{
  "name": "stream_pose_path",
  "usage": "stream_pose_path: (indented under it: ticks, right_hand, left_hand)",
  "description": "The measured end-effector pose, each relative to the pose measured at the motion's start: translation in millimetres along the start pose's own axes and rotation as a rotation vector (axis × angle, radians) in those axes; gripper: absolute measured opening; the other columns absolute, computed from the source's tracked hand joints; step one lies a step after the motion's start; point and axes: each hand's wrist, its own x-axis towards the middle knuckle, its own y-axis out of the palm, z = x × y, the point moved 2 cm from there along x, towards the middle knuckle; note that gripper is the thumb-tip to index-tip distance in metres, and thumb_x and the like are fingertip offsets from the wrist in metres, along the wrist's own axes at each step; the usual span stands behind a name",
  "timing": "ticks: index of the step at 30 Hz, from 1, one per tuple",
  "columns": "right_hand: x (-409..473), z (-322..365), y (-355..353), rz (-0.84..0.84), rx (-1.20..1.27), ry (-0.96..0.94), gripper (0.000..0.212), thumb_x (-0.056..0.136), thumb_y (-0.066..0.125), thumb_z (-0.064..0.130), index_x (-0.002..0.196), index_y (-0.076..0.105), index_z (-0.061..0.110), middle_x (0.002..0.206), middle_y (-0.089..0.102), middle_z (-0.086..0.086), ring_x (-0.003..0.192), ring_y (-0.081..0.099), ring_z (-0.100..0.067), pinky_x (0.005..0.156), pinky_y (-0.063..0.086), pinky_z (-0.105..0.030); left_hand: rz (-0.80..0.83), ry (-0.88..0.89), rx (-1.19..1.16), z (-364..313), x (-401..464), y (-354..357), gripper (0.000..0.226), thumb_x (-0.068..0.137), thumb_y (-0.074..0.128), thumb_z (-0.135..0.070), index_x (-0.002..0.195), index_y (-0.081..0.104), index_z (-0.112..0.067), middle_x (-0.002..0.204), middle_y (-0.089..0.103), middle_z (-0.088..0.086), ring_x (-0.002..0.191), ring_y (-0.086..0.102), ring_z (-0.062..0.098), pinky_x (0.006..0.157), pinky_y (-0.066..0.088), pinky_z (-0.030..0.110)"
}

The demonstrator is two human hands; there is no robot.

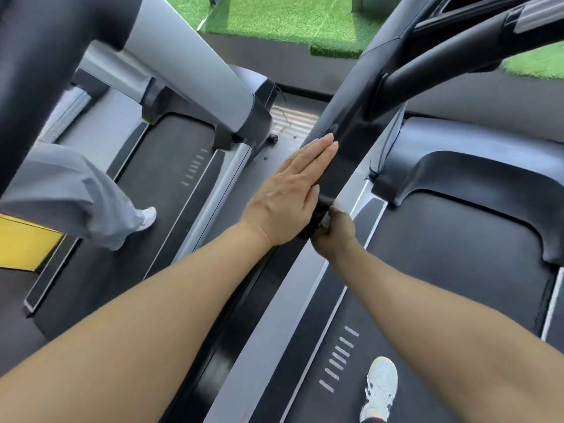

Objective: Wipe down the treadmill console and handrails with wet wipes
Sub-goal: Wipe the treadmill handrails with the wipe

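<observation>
Trouser leg [76,190] in grey and a white shoe [148,216] stand on the neighbouring treadmill belt [171,154] at far left. Moving right, I see my left hand [290,196] laid flat against the black handrail [341,138], fingers straight and together, pressing its side. Just beyond, below the rail's lower end, my right hand [334,232] curls around something small and pale, possibly a wipe; I cannot tell for sure. Farther right, my own belt [442,270] carries a white sneaker [380,389].
</observation>
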Motion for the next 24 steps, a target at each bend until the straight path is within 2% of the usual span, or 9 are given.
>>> stream_pose_path:
  ticks: [2,4,9,11,13,16,20,21,24]
  right_hand:
    - [-11,-24,-8,-0.005,-0.037,-0.002,0.02,0.093,0.042,0.011,0.09,0.062,0.014,0.079,0.063,-0.005,0.077,0.058,-0.02,0.092,0.048,-0.036]
    - [-23,-51,-19,-0.024,-0.046,0.024,0.021,0.092,0.043,0.01,0.089,0.063,0.014,0.075,0.061,-0.005,0.073,0.056,-0.019,0.09,0.047,-0.033]
    - [-52,-109,-39,-0.011,-0.083,0.094,0.024,0.087,0.043,0.005,0.073,0.059,0.015,0.06,0.051,-0.002,0.057,0.046,-0.015,0.063,0.045,-0.026]
    - [-56,-98,-29,-0.003,-0.093,0.092,0.026,0.088,0.043,0.006,0.066,0.054,0.015,0.047,0.048,0.0,0.04,0.043,-0.012,0.043,0.042,-0.018]
    - [-51,-66,-17,-0.065,-0.105,0.026,0.027,0.091,0.042,0.007,0.066,0.049,0.016,0.038,0.047,0.002,0.029,0.042,-0.011,0.032,0.034,-0.014]
    - [-41,-39,-4,-0.142,-0.134,-0.108,0.024,0.093,0.043,0.008,0.072,0.051,0.016,0.056,0.055,-0.002,0.047,0.054,-0.015,0.04,0.042,-0.017]
    - [-64,-111,-21,-0.084,-0.117,-0.073,0.014,0.091,0.052,0.017,0.082,0.062,0.014,0.07,0.062,-0.003,0.066,0.062,-0.019,0.071,0.057,-0.034]
    - [-77,-136,-31,-0.062,-0.068,-0.023,0.017,0.093,0.05,0.015,0.081,0.062,0.013,0.067,0.062,-0.004,0.062,0.063,-0.018,0.07,0.057,-0.033]
    - [-103,-183,-57,-0.045,0.041,0.077,0.029,0.097,0.042,0.01,0.073,0.058,0.013,0.041,0.052,0.002,0.036,0.053,-0.008,0.044,0.048,-0.017]
  left_hand:
    - [0.005,0.001,0.023,-1,0,0,0.06,0.092,0.042,-0.001,0.149,0.024,-0.011,0.157,0.019,-0.002,0.143,0.015,0.009,0.114,0.003,0.01]
    - [0.022,-0.003,0.045,-2,-1,0,0.06,0.093,0.04,-0.002,0.15,0.02,-0.011,0.158,0.015,-0.003,0.144,0.011,0.009,0.111,-0.003,0.006]
    - [0.056,-0.057,0.079,-4,-20,-4,0.06,0.097,0.037,-0.006,0.151,0.013,-0.015,0.159,0.006,-0.007,0.145,0.005,0.007,0.109,-0.002,0.008]
    - [0.071,-0.079,0.075,-2,-42,-8,0.059,0.098,0.037,-0.01,0.152,0.012,-0.017,0.159,0.006,-0.009,0.145,0.006,0.006,0.112,0.004,0.013]
    - [0.093,-0.096,0.038,0,-64,-12,0.057,0.099,0.037,-0.013,0.151,0.013,-0.018,0.159,0.007,-0.01,0.144,0.008,0.006,0.115,0.009,0.02]
    - [0.092,-0.103,-0.006,4,-99,-15,0.054,0.101,0.036,-0.018,0.151,0.016,-0.017,0.159,0.009,-0.009,0.144,0.008,0.006,0.117,0.01,0.021]
    - [0.054,-0.129,-0.046,8,-139,-14,0.053,0.101,0.036,-0.016,0.151,0.018,-0.015,0.158,0.011,-0.007,0.145,0.009,0.007,0.116,0.008,0.019]
    - [0.048,-0.131,-0.052,8,-147,-14,0.052,0.101,0.036,-0.016,0.15,0.018,-0.015,0.158,0.012,-0.006,0.145,0.009,0.007,0.116,0.009,0.019]
    - [0.052,-0.119,-0.062,9,-166,-14,0.053,0.101,0.035,-0.016,0.151,0.017,-0.015,0.159,0.01,-0.006,0.145,0.008,0.006,0.116,0.007,0.017]
